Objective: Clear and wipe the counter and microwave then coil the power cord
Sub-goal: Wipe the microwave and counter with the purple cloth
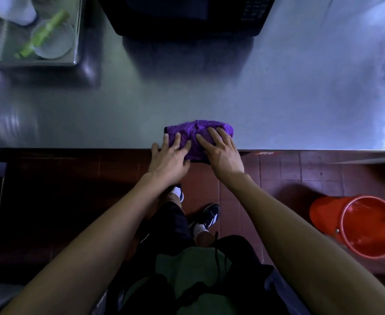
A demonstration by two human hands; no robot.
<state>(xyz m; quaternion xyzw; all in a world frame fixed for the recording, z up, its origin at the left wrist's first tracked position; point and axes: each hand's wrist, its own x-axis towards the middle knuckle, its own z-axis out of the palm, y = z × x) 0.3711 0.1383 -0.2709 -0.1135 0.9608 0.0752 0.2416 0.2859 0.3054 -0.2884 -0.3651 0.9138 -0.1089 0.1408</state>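
Purple folded cloth [198, 137] lies at the near edge of the stainless-steel counter [187, 98], slightly overhanging it. Left hand [168, 155] and right hand [223, 153] rest side by side on the cloth, fingers spread and flat, pressing it down. Black microwave [187, 17] stands at the far side of the counter, directly behind the cloth. At far left, a metal tray [73, 42] holds a white bowl [55, 46], a green utensil [41, 35] and a white cup [14, 10]. An orange bucket [355, 226] sits on the tiled floor [289, 173] to the right.
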